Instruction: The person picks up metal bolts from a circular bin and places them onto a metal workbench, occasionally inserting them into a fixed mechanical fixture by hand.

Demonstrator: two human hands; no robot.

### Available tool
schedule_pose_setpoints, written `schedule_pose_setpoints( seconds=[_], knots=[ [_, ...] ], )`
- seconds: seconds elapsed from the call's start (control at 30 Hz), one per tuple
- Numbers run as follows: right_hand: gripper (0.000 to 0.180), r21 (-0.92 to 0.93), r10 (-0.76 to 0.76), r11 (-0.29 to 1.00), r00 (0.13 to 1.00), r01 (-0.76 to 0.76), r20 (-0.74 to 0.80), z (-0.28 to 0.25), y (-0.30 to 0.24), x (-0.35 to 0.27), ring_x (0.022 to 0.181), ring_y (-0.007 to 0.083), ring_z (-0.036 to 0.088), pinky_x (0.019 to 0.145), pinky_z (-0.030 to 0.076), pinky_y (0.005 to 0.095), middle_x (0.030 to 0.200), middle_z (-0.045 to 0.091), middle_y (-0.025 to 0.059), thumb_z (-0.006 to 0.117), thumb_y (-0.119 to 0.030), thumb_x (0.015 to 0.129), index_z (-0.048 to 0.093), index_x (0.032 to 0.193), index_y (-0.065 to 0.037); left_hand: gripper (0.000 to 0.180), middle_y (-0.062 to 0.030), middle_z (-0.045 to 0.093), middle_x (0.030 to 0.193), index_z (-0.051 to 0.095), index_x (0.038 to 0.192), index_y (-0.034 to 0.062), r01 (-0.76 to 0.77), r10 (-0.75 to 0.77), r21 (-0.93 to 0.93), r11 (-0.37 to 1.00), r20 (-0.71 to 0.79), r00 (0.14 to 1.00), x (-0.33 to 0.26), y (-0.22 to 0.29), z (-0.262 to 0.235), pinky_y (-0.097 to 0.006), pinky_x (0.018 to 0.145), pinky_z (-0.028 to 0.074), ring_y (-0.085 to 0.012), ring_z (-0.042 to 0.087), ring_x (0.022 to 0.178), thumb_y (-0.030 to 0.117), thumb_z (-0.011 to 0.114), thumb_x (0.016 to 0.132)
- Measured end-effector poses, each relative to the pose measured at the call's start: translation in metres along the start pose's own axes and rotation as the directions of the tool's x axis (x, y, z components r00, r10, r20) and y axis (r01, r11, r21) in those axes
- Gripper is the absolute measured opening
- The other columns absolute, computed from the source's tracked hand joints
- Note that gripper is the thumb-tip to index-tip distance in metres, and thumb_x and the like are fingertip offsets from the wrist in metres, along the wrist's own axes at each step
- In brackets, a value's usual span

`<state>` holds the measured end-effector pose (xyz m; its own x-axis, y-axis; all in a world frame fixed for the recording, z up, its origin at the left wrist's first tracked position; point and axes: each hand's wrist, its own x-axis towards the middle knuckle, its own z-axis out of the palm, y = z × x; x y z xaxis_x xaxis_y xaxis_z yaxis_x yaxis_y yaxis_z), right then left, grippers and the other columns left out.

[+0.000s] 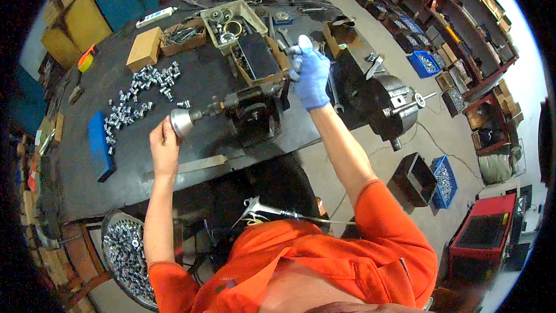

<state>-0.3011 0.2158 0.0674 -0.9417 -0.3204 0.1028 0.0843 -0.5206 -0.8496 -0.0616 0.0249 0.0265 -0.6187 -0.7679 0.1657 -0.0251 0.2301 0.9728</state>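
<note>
My bare left hand (164, 149) has its fingers closed on the rim of a silver funnel-shaped metal cup (182, 122). The narrow end of the cup meets the brass-and-steel spindle of a dark bench fixture (252, 110). My right hand (313, 76), in a blue glove, is raised above the right side of this fixture with its fingers curled. A pale rounded tip shows at the top of the glove; what the fingers hold is hidden. Many small shiny metal fittings (139, 90) lie scattered on the dark workbench (75, 179), left of the cup.
A blue tray (101, 146) stands beside the fittings. Behind the fixture are a parts bin (255, 18) and cardboard boxes (144, 48). A round black chuck (392, 107) is at the right. An air blow gun (260, 208) lies near my lap; a basket of fittings (124, 249) stands lower left.
</note>
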Motion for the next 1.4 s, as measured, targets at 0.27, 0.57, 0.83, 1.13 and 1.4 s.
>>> schedule_pose_setpoints(
  seconds=[0.27,0.57,0.83,1.13,1.4],
  knots=[
    [0.036,-0.030,0.108,0.994,0.992,-0.110,-0.064,-0.057,0.027,-0.066,0.037,0.0033,0.032,0.033,0.023,0.0188,0.047,0.039,-0.0053,0.057,-0.036,0.085,0.059,0.070,-0.003,0.035,0.0047,0.044,0.056,0.055,0.072,0.0048,0.107,-0.105,-0.128,0.986,0.019,0.994,-0.006,0.007,-0.007,-0.020,0.042,0.024,-0.0031,0.034,0.047,0.027,0.042,0.094],
    [0.029,-0.333,-0.089,0.941,0.993,0.059,-0.074,-0.021,0.073,0.044,0.038,0.0053,0.036,0.035,0.027,0.0199,0.052,0.045,-0.0052,0.059,-0.030,0.083,0.059,0.063,-0.009,0.036,0.0062,0.041,0.053,0.049,0.064,0.0101,0.120,-0.109,-0.111,0.986,0.104,0.989,0.002,0.006,-0.016,-0.020,0.037,0.022,-0.0018,0.032,0.042,0.035,0.048,0.090],
    [0.024,0.085,-0.088,0.993,0.993,0.081,0.078,-0.020,-0.003,-0.043,0.039,0.0018,0.029,0.034,0.023,0.0186,0.054,0.041,-0.0043,0.047,-0.027,0.092,0.053,0.082,-0.005,0.037,0.0043,0.042,0.051,0.050,0.065,0.0082,0.166,-0.157,-0.151,0.975,0.072,0.985,-0.013,-0.008,-0.060,-0.020,0.038,0.025,-0.0028,0.035,0.042,0.035,0.048,0.090],
    [0.034,-0.081,0.177,0.979,0.978,-0.187,-0.114,-0.049,0.068,-0.047,0.038,0.0035,0.031,0.033,0.021,0.0186,0.048,0.037,-0.0055,0.050,-0.034,0.090,0.055,0.070,-0.007,0.039,0.0028,0.039,0.047,0.046,0.061,0.0076,0.516,-0.309,0.262,0.816,-0.556,0.772,-0.149,-0.053,-0.249,-0.025,0.037,0.026,-0.0082,0.034,0.039,0.034,0.047,0.089],
    [0.033,-0.120,0.168,0.976,0.979,-0.182,-0.120,-0.053,0.073,-0.043,0.038,0.0037,0.030,0.033,0.021,0.0184,0.050,0.037,-0.0071,0.049,-0.036,0.090,0.053,0.069,-0.010,0.036,-0.0204,0.058,0.075,0.054,0.103,-0.0020,0.202,0.278,0.965,0.169,-0.243,0.929,-0.170,-0.045,-0.276,-0.041,0.061,0.043,-0.0376,0.056,0.069,0.023,0.061,0.078]
  ],
)
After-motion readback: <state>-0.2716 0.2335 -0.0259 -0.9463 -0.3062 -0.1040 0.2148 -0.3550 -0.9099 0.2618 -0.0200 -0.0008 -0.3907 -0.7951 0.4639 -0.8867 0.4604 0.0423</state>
